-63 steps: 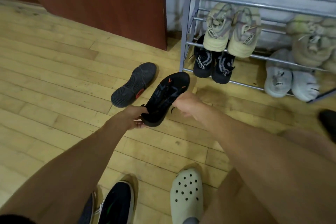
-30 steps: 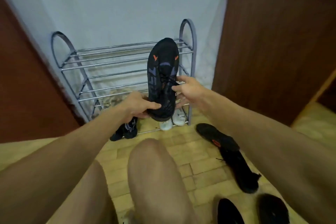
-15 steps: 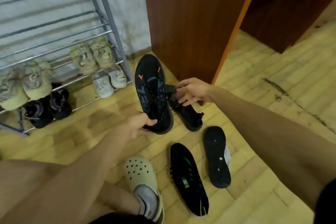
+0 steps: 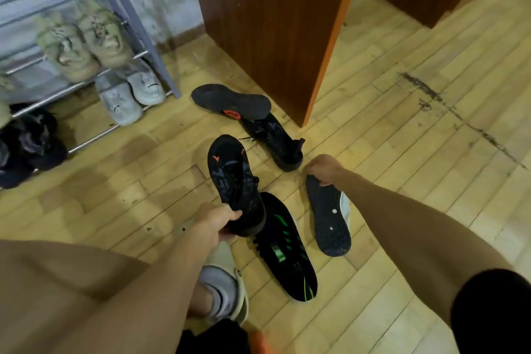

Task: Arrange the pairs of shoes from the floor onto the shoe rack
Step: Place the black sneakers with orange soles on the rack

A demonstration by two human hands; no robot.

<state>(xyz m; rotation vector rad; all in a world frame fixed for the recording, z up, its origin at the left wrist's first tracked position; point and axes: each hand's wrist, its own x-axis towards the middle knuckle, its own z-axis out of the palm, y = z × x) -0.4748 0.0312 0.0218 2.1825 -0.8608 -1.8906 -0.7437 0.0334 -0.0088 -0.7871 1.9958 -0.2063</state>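
Black knit sneaker with orange marks [image 4: 234, 181]: your left hand [image 4: 214, 220] fingers clasp its heel, your right hand [image 4: 324, 167] fingers pinch a sole-up dark shoe [image 4: 329, 218] by the toe; flip that upright before shelving.

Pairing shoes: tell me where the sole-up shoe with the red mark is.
Head view, upper centre: that shoe lies on the floor between the rack and the cabinet, touching another black shoe.

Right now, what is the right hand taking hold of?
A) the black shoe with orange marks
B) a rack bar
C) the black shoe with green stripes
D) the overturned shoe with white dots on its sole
D: the right hand grips the end of the overturned shoe on the floor, while the left hand holds the orange-marked shoe.
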